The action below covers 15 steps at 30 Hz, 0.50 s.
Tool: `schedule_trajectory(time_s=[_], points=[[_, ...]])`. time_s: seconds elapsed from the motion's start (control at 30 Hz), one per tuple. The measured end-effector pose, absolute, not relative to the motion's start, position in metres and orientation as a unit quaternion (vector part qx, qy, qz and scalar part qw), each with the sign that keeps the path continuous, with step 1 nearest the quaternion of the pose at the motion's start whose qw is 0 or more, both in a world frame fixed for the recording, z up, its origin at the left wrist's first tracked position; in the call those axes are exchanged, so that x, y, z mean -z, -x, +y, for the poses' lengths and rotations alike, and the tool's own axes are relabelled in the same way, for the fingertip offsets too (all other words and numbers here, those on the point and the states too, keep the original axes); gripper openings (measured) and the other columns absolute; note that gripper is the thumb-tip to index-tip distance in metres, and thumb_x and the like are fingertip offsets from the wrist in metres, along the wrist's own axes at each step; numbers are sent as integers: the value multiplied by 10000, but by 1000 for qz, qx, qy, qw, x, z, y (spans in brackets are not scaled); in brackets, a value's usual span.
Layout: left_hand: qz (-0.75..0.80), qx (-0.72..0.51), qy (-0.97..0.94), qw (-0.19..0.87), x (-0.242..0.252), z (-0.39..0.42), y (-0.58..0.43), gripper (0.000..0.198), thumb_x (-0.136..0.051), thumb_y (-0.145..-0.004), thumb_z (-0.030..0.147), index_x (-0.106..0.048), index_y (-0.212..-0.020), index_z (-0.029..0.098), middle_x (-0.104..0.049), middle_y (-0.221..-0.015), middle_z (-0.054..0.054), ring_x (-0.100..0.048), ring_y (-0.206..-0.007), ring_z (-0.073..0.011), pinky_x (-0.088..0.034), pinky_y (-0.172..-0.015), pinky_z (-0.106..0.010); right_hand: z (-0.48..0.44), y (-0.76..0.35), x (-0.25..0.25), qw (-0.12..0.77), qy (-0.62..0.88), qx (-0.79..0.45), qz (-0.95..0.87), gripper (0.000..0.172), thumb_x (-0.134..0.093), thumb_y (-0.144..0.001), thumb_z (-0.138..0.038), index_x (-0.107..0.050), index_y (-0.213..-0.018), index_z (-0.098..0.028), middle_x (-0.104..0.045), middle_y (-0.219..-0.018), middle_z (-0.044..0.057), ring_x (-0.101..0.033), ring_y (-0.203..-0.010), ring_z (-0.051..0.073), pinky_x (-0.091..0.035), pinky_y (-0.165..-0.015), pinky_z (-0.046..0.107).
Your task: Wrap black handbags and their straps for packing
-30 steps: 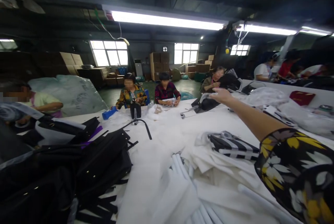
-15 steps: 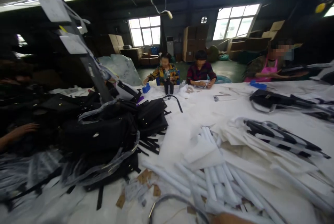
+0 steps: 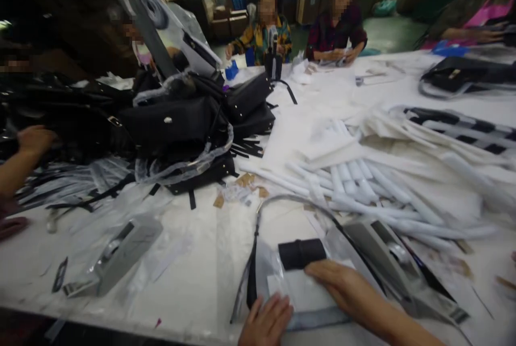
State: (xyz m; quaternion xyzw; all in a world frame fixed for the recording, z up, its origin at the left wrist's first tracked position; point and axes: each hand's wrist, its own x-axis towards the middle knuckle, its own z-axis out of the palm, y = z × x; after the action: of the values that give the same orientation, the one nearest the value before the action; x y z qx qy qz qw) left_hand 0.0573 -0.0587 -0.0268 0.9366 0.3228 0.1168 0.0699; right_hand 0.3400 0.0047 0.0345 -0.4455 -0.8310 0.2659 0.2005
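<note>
In front of me lies a bag [image 3: 302, 254] with a dark flap and a long handle strap [image 3: 298, 198] arching over it. Clear plastic and a white sheet [image 3: 298, 288] cover part of its face. My left hand [image 3: 266, 322] rests on the bag's lower left edge, fingers spread. On the sheet's right side, just below the dark flap, my right hand [image 3: 342, 281] lies with its fingers stretched out. Neither hand appears to grip anything. A grey tape dispenser [image 3: 397, 260] stands beyond my right hand, partly behind the strap.
Another tape dispenser [image 3: 116, 254] stands at left. Black bags [image 3: 173, 125] pile up beside a slanted post [image 3: 151, 29]. White padded rolls [image 3: 363, 185] and sheets lie at right. A co-worker's hand [image 3: 34, 142] touches the pile; several people sit around the table [image 3: 185, 287].
My view has tilted down toward the near table edge. Both my hands and the whole bag now show; before, only its handle and a blurred bit of hand showed at the bottom.
</note>
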Motion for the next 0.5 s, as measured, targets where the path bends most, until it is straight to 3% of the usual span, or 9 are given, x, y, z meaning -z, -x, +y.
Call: schedule_trajectory(time_s=[0.13,0.33,0.4,0.5], points=[[381,-210,-898,61,25,-78,-65,461,-425,-919,96,-556,-1350,192,-641,-1350,23,-584,-1245,-170,-443,-1067,-339,-26,-343,-13,226,505,-172,-815,329,-448,-977,-184,-664,-1221,-232,-692,-1252,88,-633,-1191,235,-545,-1018,419],[418,-249,-871,75,30,-86,-72,582,-435,-854,8,-517,-1382,238,-617,-1378,-4,-554,-1291,-203,-414,-1092,-428,-73,-341,8,244,560,11,-792,370,-498,-982,-302,-584,-1331,-217,-495,-1489,104,-376,-1431,303,-408,-1139,512],[416,-253,-870,72,37,-88,-72,582,-456,-860,15,-501,-1393,245,-608,-1390,-25,-545,-1301,-218,-423,-1090,-460,-81,-344,12,232,574,58,-783,396,-486,-986,-359,-585,-1340,-209,-485,-1498,111,-364,-1434,325,-369,-1150,546],[403,-254,-877,59,44,-87,-71,574,-504,-861,36,-495,-1396,245,-601,-1399,-37,-549,-1298,-229,-446,-1076,-469,-85,-348,14,197,622,116,-749,452,-471,-985,-422,-612,-1320,-155,-510,-1466,169,-447,-1364,375,-400,-1095,573]])
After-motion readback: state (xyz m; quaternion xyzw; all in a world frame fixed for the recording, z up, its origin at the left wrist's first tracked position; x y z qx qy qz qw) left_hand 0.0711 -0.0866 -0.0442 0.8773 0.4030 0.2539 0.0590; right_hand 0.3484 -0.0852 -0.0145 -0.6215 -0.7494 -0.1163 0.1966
